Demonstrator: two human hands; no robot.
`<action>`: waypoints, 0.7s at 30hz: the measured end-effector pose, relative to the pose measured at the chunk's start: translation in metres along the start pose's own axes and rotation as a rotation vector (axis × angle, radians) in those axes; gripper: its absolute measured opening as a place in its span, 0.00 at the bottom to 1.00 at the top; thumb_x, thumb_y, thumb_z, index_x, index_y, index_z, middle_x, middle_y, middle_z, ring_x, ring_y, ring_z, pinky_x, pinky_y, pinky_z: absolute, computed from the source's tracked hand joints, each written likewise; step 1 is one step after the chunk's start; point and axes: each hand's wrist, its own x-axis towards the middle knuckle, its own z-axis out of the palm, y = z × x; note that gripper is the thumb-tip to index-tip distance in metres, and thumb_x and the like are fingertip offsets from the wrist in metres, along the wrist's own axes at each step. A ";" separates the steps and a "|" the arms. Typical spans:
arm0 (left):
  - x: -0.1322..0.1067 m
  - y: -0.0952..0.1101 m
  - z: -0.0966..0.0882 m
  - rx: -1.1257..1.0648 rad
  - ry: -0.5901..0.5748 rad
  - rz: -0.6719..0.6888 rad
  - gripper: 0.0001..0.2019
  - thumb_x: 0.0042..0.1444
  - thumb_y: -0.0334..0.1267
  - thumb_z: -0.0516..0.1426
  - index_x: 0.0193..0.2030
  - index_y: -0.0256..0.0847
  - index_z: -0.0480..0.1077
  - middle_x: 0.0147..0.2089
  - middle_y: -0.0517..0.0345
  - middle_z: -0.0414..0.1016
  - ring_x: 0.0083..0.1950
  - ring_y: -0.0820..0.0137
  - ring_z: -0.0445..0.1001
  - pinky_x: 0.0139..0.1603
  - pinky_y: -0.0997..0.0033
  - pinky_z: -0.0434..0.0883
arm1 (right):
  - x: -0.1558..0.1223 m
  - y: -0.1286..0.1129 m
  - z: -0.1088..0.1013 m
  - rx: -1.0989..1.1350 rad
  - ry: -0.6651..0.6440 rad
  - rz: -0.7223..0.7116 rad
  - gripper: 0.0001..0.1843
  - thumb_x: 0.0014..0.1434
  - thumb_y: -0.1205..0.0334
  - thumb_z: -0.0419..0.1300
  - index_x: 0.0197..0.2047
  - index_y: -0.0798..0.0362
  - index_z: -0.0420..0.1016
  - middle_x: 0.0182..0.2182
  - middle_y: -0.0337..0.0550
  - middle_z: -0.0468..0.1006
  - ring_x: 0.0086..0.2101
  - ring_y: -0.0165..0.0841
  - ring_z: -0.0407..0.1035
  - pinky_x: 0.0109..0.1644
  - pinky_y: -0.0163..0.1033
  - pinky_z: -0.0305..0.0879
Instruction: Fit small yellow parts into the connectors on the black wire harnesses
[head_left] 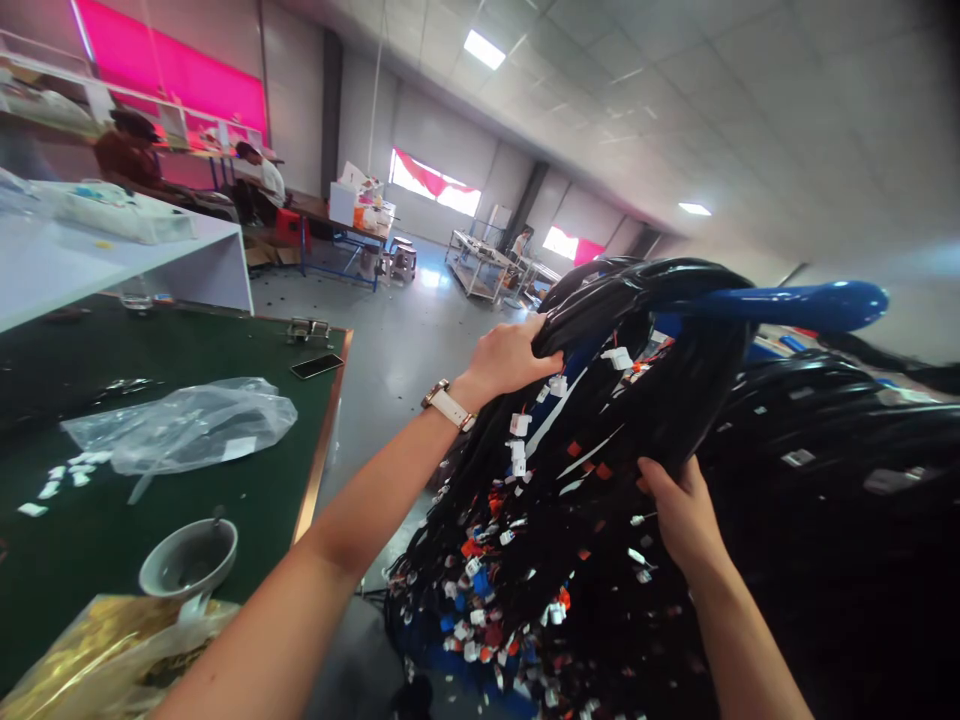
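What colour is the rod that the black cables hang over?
The rod is glossy blue; it shows best in the head view, at its rounded free end.

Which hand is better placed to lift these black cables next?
Probably your left hand: it holds the black cables high, near where they drape over the blue bar, while your right hand sits lower, against their hanging part.

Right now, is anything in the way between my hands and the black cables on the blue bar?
Nothing visible. Your left hand grips the black cables left of the blue bar; your right hand is against them lower down, its fingers partly hidden.
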 end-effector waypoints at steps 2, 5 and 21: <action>-0.001 0.001 0.000 -0.006 -0.001 -0.003 0.21 0.54 0.51 0.56 0.51 0.44 0.72 0.34 0.54 0.77 0.36 0.62 0.74 0.36 0.66 0.66 | 0.000 0.001 0.001 0.034 0.006 0.002 0.21 0.49 0.54 0.65 0.46 0.47 0.69 0.37 0.38 0.75 0.34 0.34 0.71 0.32 0.37 0.67; -0.002 0.002 0.000 -0.019 0.003 0.015 0.21 0.54 0.51 0.56 0.51 0.44 0.72 0.36 0.53 0.78 0.36 0.63 0.74 0.36 0.66 0.66 | 0.001 0.002 0.001 0.075 0.010 -0.004 0.22 0.47 0.55 0.67 0.45 0.47 0.69 0.38 0.37 0.76 0.35 0.35 0.70 0.32 0.37 0.67; -0.010 -0.002 -0.005 -0.321 -0.015 -0.001 0.24 0.50 0.53 0.62 0.50 0.43 0.74 0.21 0.65 0.63 0.25 0.72 0.61 0.27 0.72 0.54 | 0.002 0.008 -0.006 -0.026 0.074 0.055 0.26 0.44 0.49 0.68 0.47 0.45 0.71 0.39 0.38 0.76 0.37 0.39 0.71 0.32 0.39 0.69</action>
